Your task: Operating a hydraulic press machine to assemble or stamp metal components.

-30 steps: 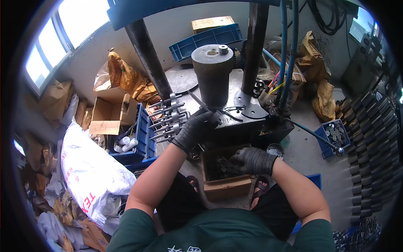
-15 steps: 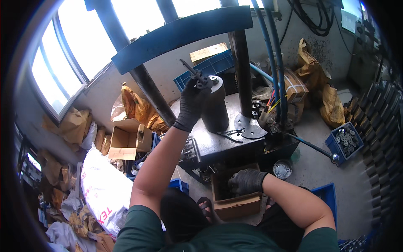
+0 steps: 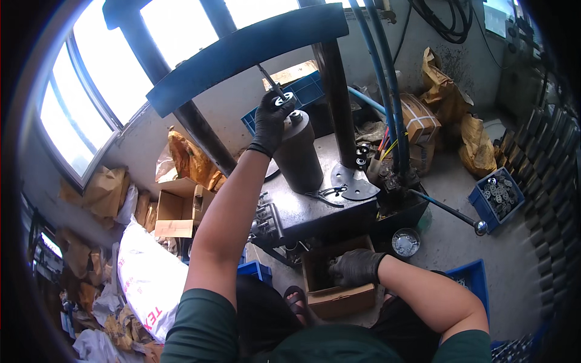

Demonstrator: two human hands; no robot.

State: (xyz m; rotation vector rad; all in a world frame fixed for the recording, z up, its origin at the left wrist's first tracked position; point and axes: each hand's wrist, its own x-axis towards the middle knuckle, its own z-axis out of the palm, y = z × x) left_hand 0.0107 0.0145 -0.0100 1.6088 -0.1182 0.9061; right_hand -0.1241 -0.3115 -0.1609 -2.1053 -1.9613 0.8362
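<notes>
My left hand (image 3: 270, 121), in a black glove, is raised to the top of a tall dark metal cylinder (image 3: 299, 158) that stands on the press table (image 3: 315, 209). It pinches a long thin metal rod (image 3: 269, 80) with a ring-shaped part at the cylinder's top. My right hand (image 3: 356, 267), also gloved, reaches down into a small open cardboard box (image 3: 336, 296) on the floor below the table; its fingers are curled among the parts inside, and what they hold is hidden.
A blue crossbeam (image 3: 242, 51) and dark columns (image 3: 338, 109) frame the press. Blue hoses (image 3: 387, 97) hang at the right. A long lever (image 3: 448, 210) sticks out rightwards. A blue crate of metal parts (image 3: 497, 196), cardboard boxes (image 3: 175, 212) and a white sack (image 3: 148, 281) lie about.
My left hand rose from the press table to the cylinder's top, carrying the rod. My right hand stayed low at the cardboard box. The view tilted upward.
</notes>
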